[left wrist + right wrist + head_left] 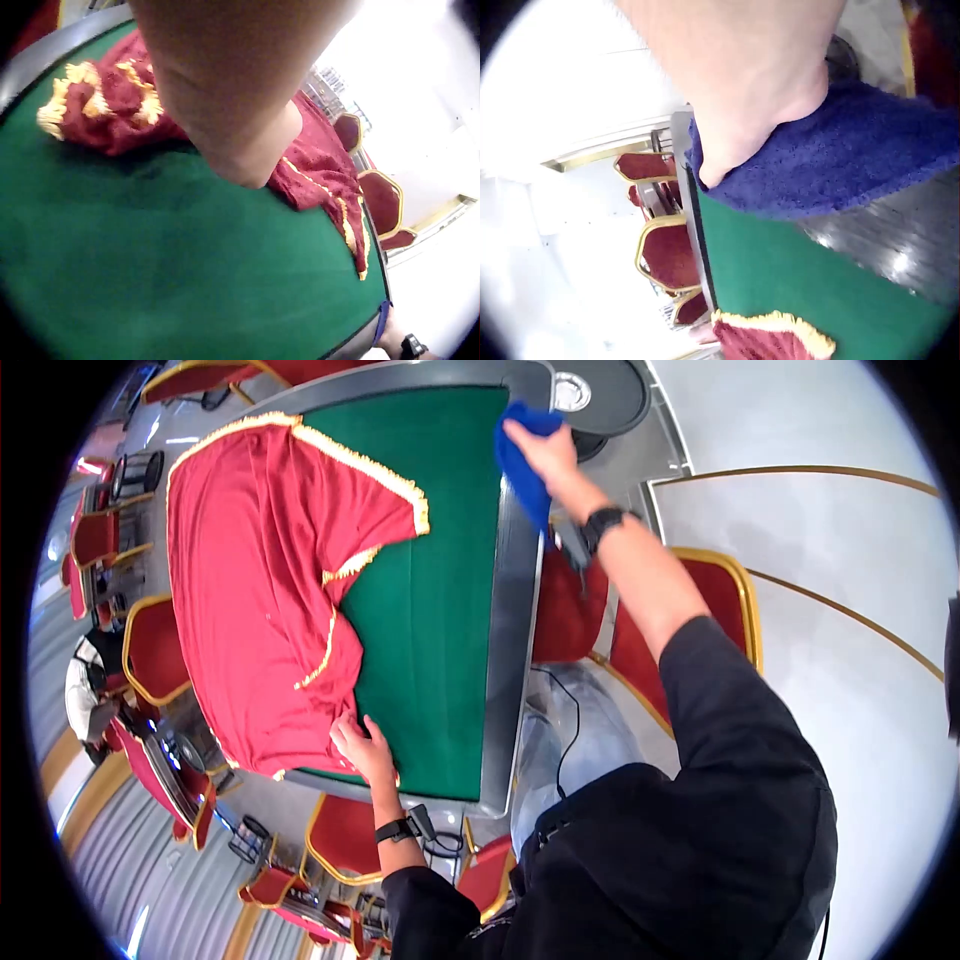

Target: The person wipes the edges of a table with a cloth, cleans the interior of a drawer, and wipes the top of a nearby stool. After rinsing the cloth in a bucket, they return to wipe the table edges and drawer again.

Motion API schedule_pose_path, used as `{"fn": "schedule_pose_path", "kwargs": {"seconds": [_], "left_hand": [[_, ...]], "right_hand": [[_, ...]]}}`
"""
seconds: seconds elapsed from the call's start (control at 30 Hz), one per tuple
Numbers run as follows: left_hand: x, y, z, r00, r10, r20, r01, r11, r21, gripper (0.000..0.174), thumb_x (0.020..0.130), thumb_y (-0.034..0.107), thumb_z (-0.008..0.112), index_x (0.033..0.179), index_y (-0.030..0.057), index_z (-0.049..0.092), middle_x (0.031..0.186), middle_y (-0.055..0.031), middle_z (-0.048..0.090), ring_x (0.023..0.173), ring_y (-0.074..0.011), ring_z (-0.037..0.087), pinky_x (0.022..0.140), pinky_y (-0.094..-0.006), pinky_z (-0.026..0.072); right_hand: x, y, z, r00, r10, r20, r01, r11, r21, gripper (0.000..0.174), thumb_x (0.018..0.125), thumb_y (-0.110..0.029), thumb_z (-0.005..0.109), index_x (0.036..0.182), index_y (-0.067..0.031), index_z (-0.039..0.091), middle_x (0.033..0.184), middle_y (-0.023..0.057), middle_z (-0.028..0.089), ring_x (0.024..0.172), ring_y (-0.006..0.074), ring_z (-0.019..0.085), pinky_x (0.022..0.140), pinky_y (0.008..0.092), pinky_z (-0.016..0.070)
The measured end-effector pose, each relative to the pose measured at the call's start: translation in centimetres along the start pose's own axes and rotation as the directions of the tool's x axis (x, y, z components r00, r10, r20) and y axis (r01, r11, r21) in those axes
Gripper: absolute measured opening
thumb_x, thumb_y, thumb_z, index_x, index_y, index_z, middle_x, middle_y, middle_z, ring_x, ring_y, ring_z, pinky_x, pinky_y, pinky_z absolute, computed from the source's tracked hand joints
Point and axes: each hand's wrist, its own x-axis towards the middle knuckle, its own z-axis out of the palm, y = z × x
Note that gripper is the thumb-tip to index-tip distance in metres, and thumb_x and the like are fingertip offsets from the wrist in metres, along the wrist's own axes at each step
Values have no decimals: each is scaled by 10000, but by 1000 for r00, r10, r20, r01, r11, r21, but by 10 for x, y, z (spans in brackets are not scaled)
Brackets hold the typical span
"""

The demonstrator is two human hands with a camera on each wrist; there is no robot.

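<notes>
A large red cloth (245, 580) with yellow fringe lies rumpled over the left part of the green-topped table (430, 630). My left hand (366, 753) grips the cloth near its lower edge, thumb apart from the fingers. In the left wrist view the fringed cloth (112, 120) is bunched beside the wrist, and the fingers are hidden. My right hand (548, 455) holds a blue towel (515, 465) at the table's far right corner. In the right wrist view the blue towel (840, 157) hangs over the grey rim, with the thumb on it.
A raised grey rim (497, 660) borders the table. Red chairs with gold frames (690, 625) stand around it. A round dark tray (615, 395) holding a silver ashtray (572, 392) is beyond the far right corner. A person in white and black (85, 695) is at the far left.
</notes>
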Motion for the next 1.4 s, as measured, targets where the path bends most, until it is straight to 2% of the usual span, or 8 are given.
{"fn": "schedule_pose_path", "kwargs": {"seconds": [0.33, 0.67, 0.8, 0.93, 1.03, 1.17, 1.27, 1.4], "left_hand": [[-215, -52, -36, 909, -416, -32, 417, 905, 88, 363, 864, 103, 688, 1185, -11, 562, 1166, -226, 557, 1138, -423, 529, 977, -535, 421], [-339, -86, -8, 906, -365, 214, 420, 834, -358, 537, 890, 36, 697, 1373, -36, 475, 1227, -202, 582, 1043, -297, 630, 913, -394, 526], [-381, -76, -20, 773, -268, 575, 613, 551, -566, 828, 849, 85, 758, 1534, 45, 294, 1253, -199, 569, 1016, -276, 647, 857, -410, 549], [-415, -70, -26, 636, -55, 770, 676, 520, -522, 1041, 853, 220, 816, 1577, 63, 83, 1281, -224, 560, 1004, -269, 654, 871, -389, 559], [-430, -72, 0, 755, 139, 640, 543, 413, -731, 1065, 868, 290, 816, 1567, 51, 48, 1280, -250, 546, 1034, -298, 653, 898, -394, 562], [-391, -46, -10, 508, -132, 851, 811, -260, -524, 878, 914, 287, 771, 1463, -2, 151, 1322, -301, 511, 1185, -362, 595, 969, -457, 518], [-394, -41, 3, 784, -400, 475, 618, 428, -660, 707, 942, 241, 723, 1383, -39, 247, 1325, -317, 478, 1176, -422, 585, 977, -477, 492], [-369, -64, 11, 870, -476, 127, 436, 624, -648, 713, 904, 201, 744, 1368, -82, 282, 1363, -317, 369, 1316, -462, 414, 1097, -503, 370]], "right_hand": [[-202, 33, -9, 946, -314, -85, 291, 933, -210, 1099, 690, -425, 923, 1480, 53, 327, 1373, 285, 551, 1279, 406, 563, 1082, 456, 462], [-552, 144, -42, 973, 225, 59, -212, 961, -179, 1084, 762, -455, 891, 1530, -29, 257, 1409, 266, 536, 1319, 376, 538, 1103, 447, 434], [-664, 181, -56, 898, 405, 169, -372, 907, -197, 1000, 802, -481, 862, 1479, 18, 321, 1423, 204, 543, 1322, 318, 536, 1120, 413, 418], [-713, 194, -53, 715, 689, 118, -653, 719, -238, 997, 822, -473, 855, 1501, 18, 315, 1426, 196, 545, 1317, 301, 539, 1123, 413, 419], [-706, 231, -50, 523, 849, 78, -717, 487, -499, 877, 969, -533, 603, 1573, -4, 252, 1487, 196, 509, 1377, 320, 494, 1151, 448, 397], [-691, 225, -42, 207, 938, 279, -813, 324, -485, 754, 1081, -596, 328, 1600, -56, 238, 1558, 178, 457, 1414, 324, 464, 1168, 533, 376], [-711, 148, -11, 2, 919, 395, -826, 224, -516, 633, 1101, -536, 344, 1546, -86, 355, 1501, 156, 524, 1387, 307, 491, 1168, 550, 363], [-688, 133, 24, -343, 773, 534, -460, 357, -813, 773, 1033, -646, 431, 1479, -15, 405, 1510, 216, 514, 1374, 357, 515, 1142, 543, 396]]}}
